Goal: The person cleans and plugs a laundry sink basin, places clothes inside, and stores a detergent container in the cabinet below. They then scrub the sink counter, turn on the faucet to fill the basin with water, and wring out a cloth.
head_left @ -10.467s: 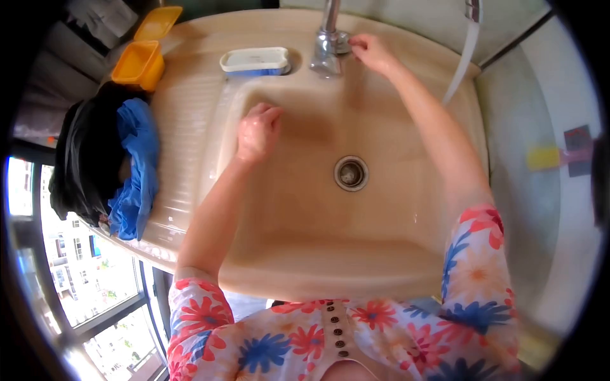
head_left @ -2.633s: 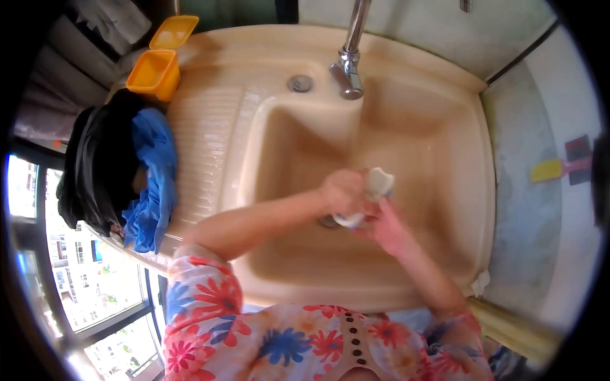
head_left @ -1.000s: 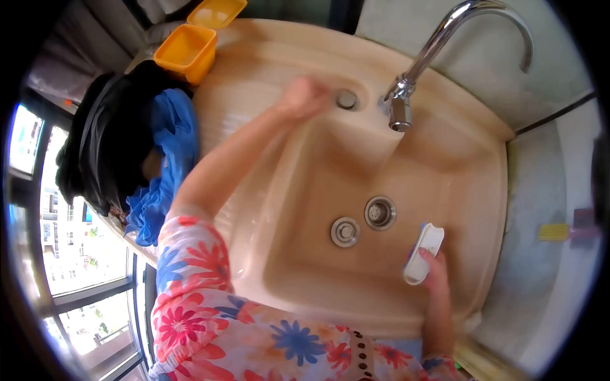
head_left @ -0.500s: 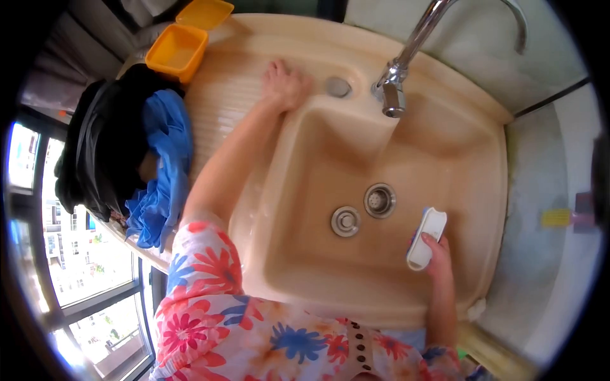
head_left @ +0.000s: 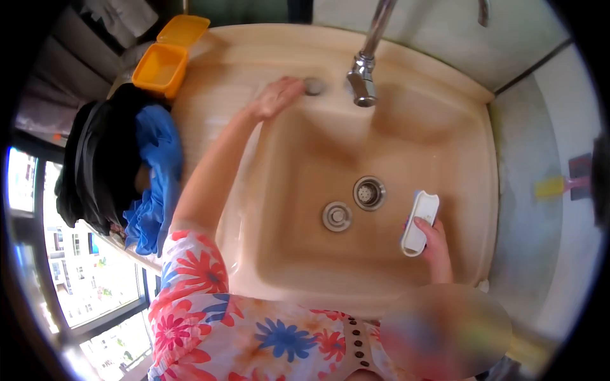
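Note:
My right hand (head_left: 433, 242) grips a white scrub brush (head_left: 420, 223) over the right side of the beige sink (head_left: 286, 279). Its smooth back faces up, with the thumb on it, and a little blue and purple shows along its left edge. Over the sink's back left corner my left hand (head_left: 279, 96) is stretched out, fingers extended and nothing in them. Its fingertips come close to a round grey disc (head_left: 314, 86) set in the ledge; whether they touch it I cannot tell. In the basin, a metal strainer cup (head_left: 337, 216) sits beside the drain (head_left: 370, 193).
A chrome faucet (head_left: 363, 82) rises behind the basin. On the left lie black clothes (head_left: 101, 165) and a blue cloth (head_left: 155, 171), with an open orange box (head_left: 160, 68) behind them. A yellow brush (head_left: 549, 187) hangs on the right wall.
My left hand has moved from the ridged drainboard rightward to the grey disc. The scrub brush stays in my right hand, and the whole view has shifted a little.

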Motion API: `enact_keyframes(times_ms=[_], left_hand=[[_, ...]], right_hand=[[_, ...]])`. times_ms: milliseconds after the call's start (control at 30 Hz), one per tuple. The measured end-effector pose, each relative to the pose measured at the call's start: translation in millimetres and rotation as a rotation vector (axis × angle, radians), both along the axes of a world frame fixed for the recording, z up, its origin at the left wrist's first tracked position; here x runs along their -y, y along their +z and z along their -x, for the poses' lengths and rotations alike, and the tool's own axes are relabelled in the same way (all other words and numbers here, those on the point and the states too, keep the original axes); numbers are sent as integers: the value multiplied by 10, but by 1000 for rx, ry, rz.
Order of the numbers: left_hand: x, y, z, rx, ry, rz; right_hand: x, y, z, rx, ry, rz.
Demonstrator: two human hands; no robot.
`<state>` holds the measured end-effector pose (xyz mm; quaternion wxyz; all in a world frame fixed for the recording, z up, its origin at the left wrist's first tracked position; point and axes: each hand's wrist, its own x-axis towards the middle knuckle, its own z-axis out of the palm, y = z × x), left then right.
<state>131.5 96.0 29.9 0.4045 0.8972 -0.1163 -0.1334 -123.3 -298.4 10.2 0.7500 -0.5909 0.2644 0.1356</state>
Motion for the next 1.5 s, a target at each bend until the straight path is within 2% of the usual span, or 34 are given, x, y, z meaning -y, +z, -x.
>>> enact_keyframes(times_ms=[67,133,233,333,400,467,533,600,700,800,833,900,933,967,1000,1033,1100,1133,1167,1200,1233,1267,1300,1333,1400,1500], left_hand=[[264,8,-13,93,-63,83],[600,32,-108,513,-65,-400],[940,99,-203,371,-220,-548],[892,-59,12,468,-175,-528],[865,-143,345,669,-155,-549],[895,-124,686,867,-320,-582],[853,-229,970,778,-651,-414],[944,-157,1202,197,-677,-441],[1136,119,1506,-77,-604,-138],[1430,165,1727,-525,-421,250],[1459,157,1756,-511,-305,293],[1485,135,1757,-477,-66,374],[1406,297,1734,-540,-26,484],[1331,356,1672,-591,58,464],[1242,305,1628,-590,73,602],[1154,277,1591,-582,97,743],[962,404,1513,-534,162,791],[774,362,1424,-489,251,675],[629,377,1307,-395,312,608],[517,533,1173,-227,232,516],[395,585,991,-130,252,359],[296,601,769,-30,251,227],[262,655,591,91,232,145],[208,594,394,325,256,-134],[355,752,139,317,276,-532],[497,476,-281,529,258,-637]], right_hand=[[-7,21,2,-3,-6,9],[-44,25,-12,-1,4,5],[-8,35,-24,0,31,-5],[19,-8,-25,14,65,-33],[-15,21,-40,10,66,-26],[2,11,-36,-10,76,-30],[22,-80,-25,-16,65,-23],[25,-146,-22,-60,50,-12],[-282,-56,-26,42,134,43],[-662,-89,-260,285,267,240],[-785,-166,-365,377,269,275],[-991,97,-530,493,363,99],[-1021,194,-615,426,514,134],[-1067,264,-650,353,663,163],[-1163,324,-645,577,624,144],[-1143,296,-674,645,686,156],[-1021,250,-878,792,820,173],[-841,313,-1025,714,873,264],[-586,148,-1221,738,687,350],[-202,37,-1548,828,601,633],[182,56,-1811,485,466,811],[646,5,-2057,523,346,1174],[1058,51,-2195,392,325,1667],[1332,118,-2364,186,312,1753],[1524,308,-2399,-42,298,1712],[1261,124,-2417,-51,439,1915]])
